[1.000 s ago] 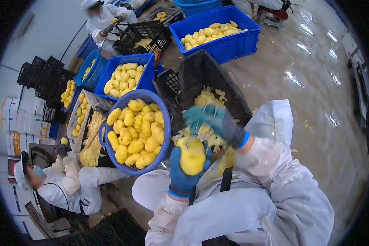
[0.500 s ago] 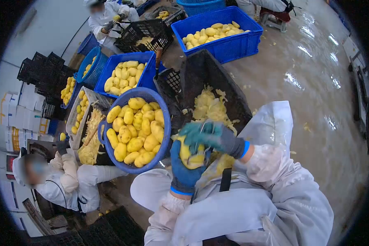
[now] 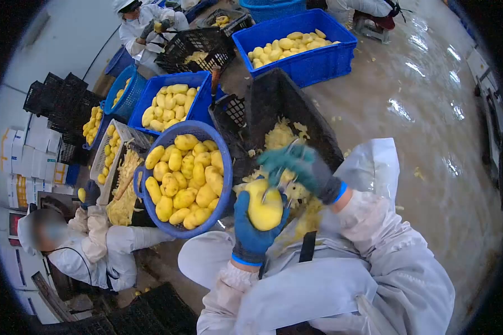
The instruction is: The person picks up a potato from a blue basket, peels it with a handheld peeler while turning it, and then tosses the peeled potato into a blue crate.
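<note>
My left hand (image 3: 250,233), in a blue glove, is closed around a peeled yellow potato (image 3: 264,209) above my lap. My right hand (image 3: 303,168), in a green and grey glove, is curled just above the potato and blurred by motion. Between its fingers it grips a peeler, of which only thin metal parts show. Past my hands stands a black crate (image 3: 317,127) with pale peelings (image 3: 282,135) in it. Left of my hands is a round blue basket (image 3: 228,192) full of yellow potatoes (image 3: 185,177).
Blue bins (image 3: 299,68) of peeled potatoes stand farther off. A wooden-handled tool (image 3: 215,81) stands upright by the black crate. One co-worker (image 3: 89,251) sits at the left holding a potato, another (image 3: 148,28) works at the back. The floor (image 3: 397,100) at right is wet.
My right hand has lifted slightly away from the potato, up and left. The potato has turned upright in my left hand, showing more of its smooth side.
</note>
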Action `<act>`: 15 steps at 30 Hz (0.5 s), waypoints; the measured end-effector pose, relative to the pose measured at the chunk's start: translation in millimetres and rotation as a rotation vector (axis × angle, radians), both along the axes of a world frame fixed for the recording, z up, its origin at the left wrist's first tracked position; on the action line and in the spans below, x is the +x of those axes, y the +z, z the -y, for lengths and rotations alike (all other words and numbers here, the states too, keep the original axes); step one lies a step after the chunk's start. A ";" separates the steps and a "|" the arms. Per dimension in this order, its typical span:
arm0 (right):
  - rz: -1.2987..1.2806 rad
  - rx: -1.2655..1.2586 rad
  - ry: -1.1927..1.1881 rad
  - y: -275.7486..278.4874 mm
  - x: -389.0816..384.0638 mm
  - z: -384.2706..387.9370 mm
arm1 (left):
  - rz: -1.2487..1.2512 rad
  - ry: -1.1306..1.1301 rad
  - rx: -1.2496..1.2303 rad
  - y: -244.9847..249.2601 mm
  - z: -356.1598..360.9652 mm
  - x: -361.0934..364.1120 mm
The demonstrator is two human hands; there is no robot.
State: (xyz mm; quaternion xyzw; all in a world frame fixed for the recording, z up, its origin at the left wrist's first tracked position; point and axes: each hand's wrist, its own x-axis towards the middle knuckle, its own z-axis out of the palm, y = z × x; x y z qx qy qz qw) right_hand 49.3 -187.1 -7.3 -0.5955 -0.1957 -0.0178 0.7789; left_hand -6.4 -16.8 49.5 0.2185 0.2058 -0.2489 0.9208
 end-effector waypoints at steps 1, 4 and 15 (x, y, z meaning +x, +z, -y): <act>-0.075 0.156 0.145 3.5 -6.2 -10.4 | 0.066 -0.008 0.073 -4.2 1.6 -2.6; 0.038 -0.151 -0.111 2.7 12.5 5.3 | 0.131 -0.005 0.136 -9.0 2.4 -7.9; 0.121 -0.168 -0.177 -19.9 29.4 20.9 | 0.202 -0.126 0.285 -40.4 -19.4 -0.3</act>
